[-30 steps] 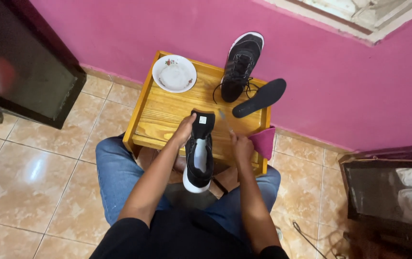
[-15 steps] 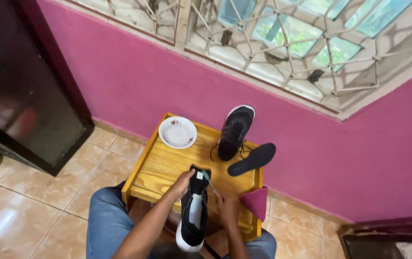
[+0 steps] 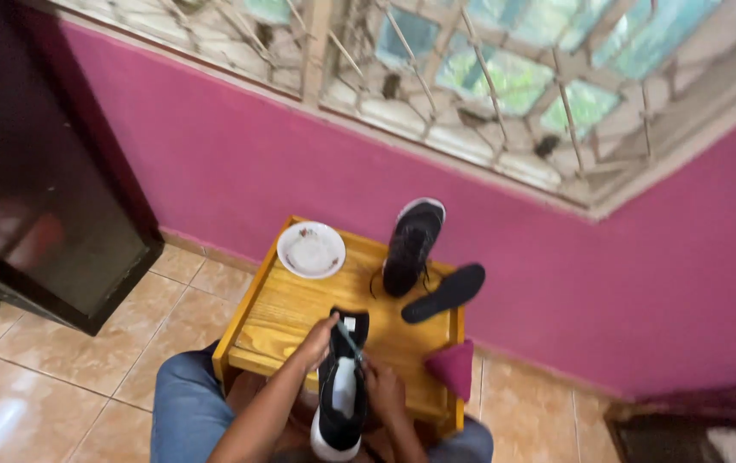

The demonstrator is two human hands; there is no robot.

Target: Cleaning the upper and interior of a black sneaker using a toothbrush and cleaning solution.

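Note:
A black shoe with a white sole (image 3: 339, 396) rests at the near edge of a small yellow wooden table (image 3: 282, 313). My left hand (image 3: 319, 339) grips the shoe's top at the left. My right hand (image 3: 384, 389) holds the shoe's right side. A thin tool with a light handle lies along the shoe's opening; which hand holds it I cannot tell. A second black shoe (image 3: 411, 244) stands at the table's far side, and a loose black insole (image 3: 443, 292) lies beside it.
A white bowl (image 3: 311, 249) sits on the table's far left corner. A pink cloth (image 3: 453, 367) hangs at the table's right edge. A pink wall with a grilled window stands behind. A dark cabinet (image 3: 33, 197) is at the left on the tiled floor.
The camera has tilted upward, so the window fills more of the view and the table sits lower. Both hands stay on the shoe in about the same grip.

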